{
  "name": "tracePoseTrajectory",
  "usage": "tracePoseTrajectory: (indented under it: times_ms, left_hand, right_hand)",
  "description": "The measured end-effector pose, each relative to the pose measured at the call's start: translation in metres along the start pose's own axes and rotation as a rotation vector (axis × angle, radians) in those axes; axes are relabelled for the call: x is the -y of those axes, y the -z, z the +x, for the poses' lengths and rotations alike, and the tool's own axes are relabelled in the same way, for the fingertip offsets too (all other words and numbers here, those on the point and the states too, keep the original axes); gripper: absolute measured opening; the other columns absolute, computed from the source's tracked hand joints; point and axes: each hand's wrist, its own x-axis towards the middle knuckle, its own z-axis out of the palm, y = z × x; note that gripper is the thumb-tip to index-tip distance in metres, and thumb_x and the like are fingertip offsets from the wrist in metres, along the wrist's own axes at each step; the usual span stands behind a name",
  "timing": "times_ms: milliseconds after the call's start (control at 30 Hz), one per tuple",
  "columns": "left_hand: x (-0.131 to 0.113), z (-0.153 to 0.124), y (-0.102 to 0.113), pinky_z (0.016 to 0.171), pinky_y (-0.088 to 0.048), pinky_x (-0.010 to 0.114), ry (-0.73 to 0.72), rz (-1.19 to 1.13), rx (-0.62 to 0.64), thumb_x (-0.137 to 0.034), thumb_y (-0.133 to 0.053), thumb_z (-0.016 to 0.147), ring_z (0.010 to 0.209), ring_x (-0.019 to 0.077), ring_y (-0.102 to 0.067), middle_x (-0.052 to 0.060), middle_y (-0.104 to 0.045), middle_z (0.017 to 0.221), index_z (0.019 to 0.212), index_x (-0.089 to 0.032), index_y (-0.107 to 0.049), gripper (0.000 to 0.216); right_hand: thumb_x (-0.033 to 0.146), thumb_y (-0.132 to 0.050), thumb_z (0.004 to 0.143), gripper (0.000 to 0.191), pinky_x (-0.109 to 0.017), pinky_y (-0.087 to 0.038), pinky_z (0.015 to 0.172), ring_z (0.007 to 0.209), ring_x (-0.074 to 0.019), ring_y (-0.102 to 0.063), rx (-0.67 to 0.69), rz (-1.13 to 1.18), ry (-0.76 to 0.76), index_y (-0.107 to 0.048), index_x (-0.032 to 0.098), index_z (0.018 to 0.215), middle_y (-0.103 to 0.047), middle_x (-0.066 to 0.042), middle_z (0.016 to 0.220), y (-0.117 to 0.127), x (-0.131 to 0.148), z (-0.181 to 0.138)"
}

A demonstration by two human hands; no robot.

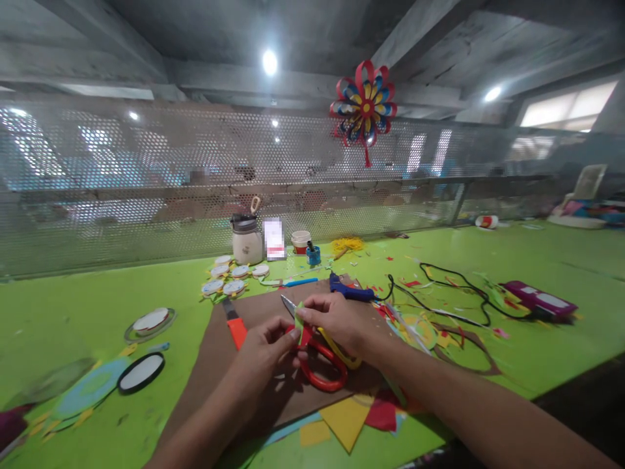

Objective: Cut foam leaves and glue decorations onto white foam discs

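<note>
A small strip of light green paper (299,318) is pinched between the fingertips of both hands. My left hand (268,348) grips its lower end, and my right hand (336,320) has thumb and forefinger at its upper end. Right beneath them, red-handled scissors (326,384) lie on a brown board (200,384), their pivot partly covered by my fingers. A yellow handle-like loop (346,355) shows under my right hand. To the left of my left hand rests an orange utility knife (236,331). Behind my right hand is a blue glue gun (352,290).
A black cord runs from the glue gun to a purple box (540,299). Paper scraps (346,420) lie in front of and right of the board. Several white discs (234,286), a jug (247,244) and a blue ink bottle (313,255) stand behind. A magnifier-like black ring (141,373) lies left.
</note>
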Motion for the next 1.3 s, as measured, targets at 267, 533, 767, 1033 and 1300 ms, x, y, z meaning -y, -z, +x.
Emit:
tracePoseTrajectory:
  times_ms: [267,533,767,1033,1300]
  left_hand:
    - [0.005,0.001,0.0,0.05,-0.047,0.022,-0.015,-0.054,-0.003,-0.038,-0.075,0.073,0.052,0.013,-0.06,-0.001,-0.062,0.057,0.081,-0.02,-0.055,0.029]
    - [0.005,-0.001,-0.002,0.049,-0.044,0.022,0.004,-0.047,-0.048,-0.038,-0.076,0.071,0.048,0.011,-0.057,-0.002,-0.061,0.058,0.08,-0.019,-0.056,0.029]
    - [0.008,0.006,0.005,0.051,-0.043,0.021,0.0,-0.034,-0.047,-0.034,-0.078,0.069,0.054,0.0126,-0.06,-0.001,-0.062,0.059,0.078,-0.019,-0.056,0.028]
    - [0.006,0.005,0.004,0.049,-0.044,0.022,-0.006,-0.045,-0.067,-0.033,-0.077,0.07,0.051,0.0132,-0.059,-0.002,-0.06,0.057,0.077,-0.02,-0.055,0.027]
    - [0.004,0.001,0.001,0.047,-0.046,0.022,-0.06,-0.12,-0.043,-0.034,-0.075,0.072,0.049,0.0132,-0.059,-0.001,-0.062,0.058,0.083,-0.021,-0.057,0.026]
  right_hand:
    - [0.02,-0.064,0.078,0.017,-0.025,-0.03,0.046,0.046,-0.0112,-0.039,-0.043,-0.186,0.002,-0.063,0.018,0.061,-0.051,0.003,0.049,0.002,0.015,-0.01]
    - [0.029,-0.062,0.083,0.017,-0.021,-0.025,0.045,0.05,-0.0097,-0.043,-0.117,-0.495,-0.073,-0.074,0.017,0.08,-0.058,0.003,0.06,-0.002,0.028,-0.021]
    - [0.025,-0.062,0.084,0.016,-0.022,-0.023,0.043,0.043,-0.0081,-0.037,-0.168,-0.423,-0.103,-0.072,0.016,0.075,-0.053,0.004,0.054,-0.004,0.025,-0.017]
    - [0.035,-0.061,0.082,0.036,-0.021,-0.034,0.047,0.045,-0.0083,-0.037,-0.006,0.093,0.013,-0.053,0.016,0.053,-0.042,0.006,0.046,-0.003,-0.003,-0.003]
    - [0.065,-0.063,0.071,0.05,-0.023,-0.036,0.05,0.05,-0.0103,-0.045,0.025,0.288,0.059,-0.058,0.016,0.06,-0.054,0.0,0.056,-0.005,-0.04,0.019]
